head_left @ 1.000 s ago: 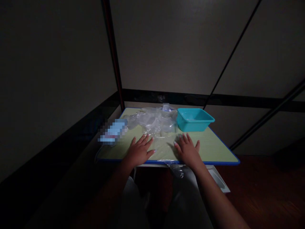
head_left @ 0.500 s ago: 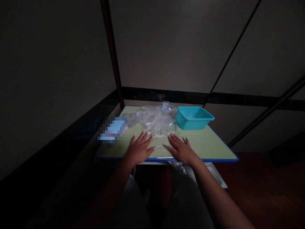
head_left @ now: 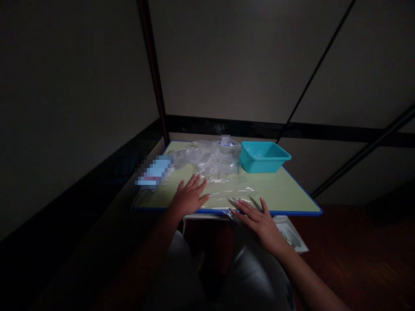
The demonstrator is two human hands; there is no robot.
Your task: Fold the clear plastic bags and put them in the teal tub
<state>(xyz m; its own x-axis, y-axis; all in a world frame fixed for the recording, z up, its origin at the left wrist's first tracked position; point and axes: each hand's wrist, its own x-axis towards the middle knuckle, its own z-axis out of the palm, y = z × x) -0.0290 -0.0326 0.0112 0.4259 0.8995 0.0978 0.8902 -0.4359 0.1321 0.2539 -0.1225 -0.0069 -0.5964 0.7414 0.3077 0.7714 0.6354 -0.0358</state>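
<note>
My left hand (head_left: 189, 195) lies flat with spread fingers on the left side of a clear plastic sheet or bag (head_left: 227, 190), which is spread over the near half of the pale yellow tabletop (head_left: 282, 194). At the table's near edge, my right hand (head_left: 259, 222) is open, its outstretched fingers resting on the plastic where it meets the blue rim. Beyond both hands sits a crumpled heap of clear plastic (head_left: 210, 157). Neither hand grips anything.
A turquoise plastic basin (head_left: 264, 166) stands at the back right of the table. A pixelated light-blue object (head_left: 155, 172) lies at the left edge. Below the right side, a white tray or drawer (head_left: 292, 233) sticks out. Walls rise behind and to the left.
My right hand has slid toward me, from the tabletop to its near edge. The plastic that hung over the edge is now mostly hidden by that hand. My left hand stays about where it was.
</note>
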